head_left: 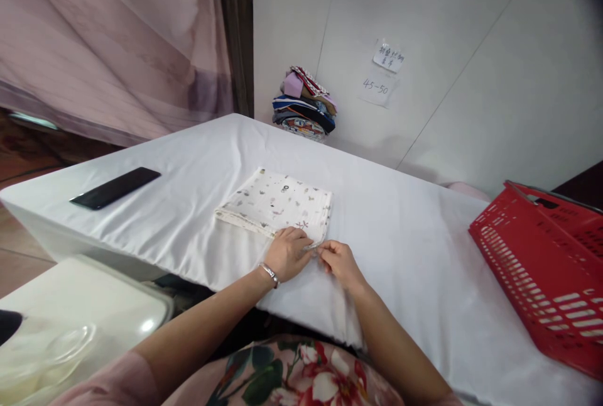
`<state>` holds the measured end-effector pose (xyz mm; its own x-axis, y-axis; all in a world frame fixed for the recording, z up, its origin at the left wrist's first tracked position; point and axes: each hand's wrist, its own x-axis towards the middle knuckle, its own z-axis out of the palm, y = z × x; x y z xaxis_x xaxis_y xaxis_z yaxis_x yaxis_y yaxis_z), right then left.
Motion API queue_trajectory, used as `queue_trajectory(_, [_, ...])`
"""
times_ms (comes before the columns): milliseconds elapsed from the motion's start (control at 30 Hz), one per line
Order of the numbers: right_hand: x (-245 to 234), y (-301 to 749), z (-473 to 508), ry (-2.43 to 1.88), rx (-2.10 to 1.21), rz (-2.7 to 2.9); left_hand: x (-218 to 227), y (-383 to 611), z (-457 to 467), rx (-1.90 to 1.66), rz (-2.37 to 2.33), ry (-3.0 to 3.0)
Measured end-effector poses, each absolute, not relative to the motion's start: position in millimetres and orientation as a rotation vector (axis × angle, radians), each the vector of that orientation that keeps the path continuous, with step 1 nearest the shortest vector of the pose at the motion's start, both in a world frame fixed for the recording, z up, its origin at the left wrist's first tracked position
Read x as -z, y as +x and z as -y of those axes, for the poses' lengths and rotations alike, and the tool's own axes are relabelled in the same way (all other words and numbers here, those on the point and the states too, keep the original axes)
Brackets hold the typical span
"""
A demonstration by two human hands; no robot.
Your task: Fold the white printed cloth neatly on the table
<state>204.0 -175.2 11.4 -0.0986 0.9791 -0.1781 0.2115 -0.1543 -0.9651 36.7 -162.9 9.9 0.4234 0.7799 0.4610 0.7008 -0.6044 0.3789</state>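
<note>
A folded white cloth with small printed figures [276, 203] lies flat on the white-covered table [405, 230]. My left hand [288, 253], with a bracelet on the wrist, rests on the cloth's near right corner, fingers curled over its edge. Just right of it, my right hand [337, 260] pinches the same corner edge with closed fingers. The two hands almost touch.
A black phone [115, 187] lies at the table's left. A stack of folded cloths [304, 104] sits by the far wall under two paper notes [382, 73]. A red plastic basket [546, 268] stands at the right. A white lidded bin [80, 312] is at the lower left.
</note>
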Motion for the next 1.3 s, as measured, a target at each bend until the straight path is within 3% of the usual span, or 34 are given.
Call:
queue_trajectory(667, [-7,207,172,-1.57,-1.241,1.547,-8,41,160,-0.964,-1.368,2.538])
queue_trajectory(1067, [-12,200,178,-1.348,-1.521,1.203,-10,39,166,-0.947,-1.297,2.577])
queue_trajectory(1300, [-8,211,171,-1.483,-1.306,1.289,-8,40,158,-0.976,-1.383,2.486])
